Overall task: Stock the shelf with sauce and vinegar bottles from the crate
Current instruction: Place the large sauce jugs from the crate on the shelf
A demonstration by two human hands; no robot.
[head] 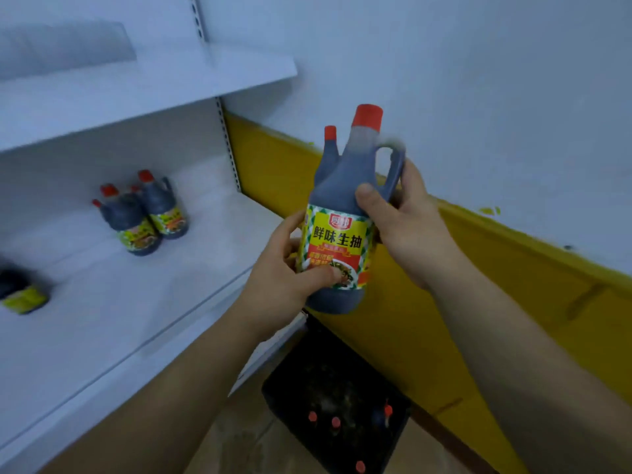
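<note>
A person stands at a white shelf (136, 319), holding a dark soy sauce bottle (338, 200) upright in the air with both hands, just off the shelf's right end and above the crate. The left hand (290, 268) wraps the lower part of the body, with the thumb pressed on the yellow label. The right hand (400, 217) curls round the shoulder and side handle, with the thumb on the front. A second, smaller red cap (330, 131) shows just behind the neck. It may belong to another bottle carried behind the first, but the view is too blurred to tell.

Two matching bottles (147, 217) stand together towards the back of the shelf, and another (20, 292) sits at the far left edge. A black crate (328, 371) on the floor below shows several red caps.

The step in hand appears to be carrying a bottle from crate to shelf. The next move calls for swinging it left over the shelf and setting it down upright near the standing pair, label facing out.
</note>
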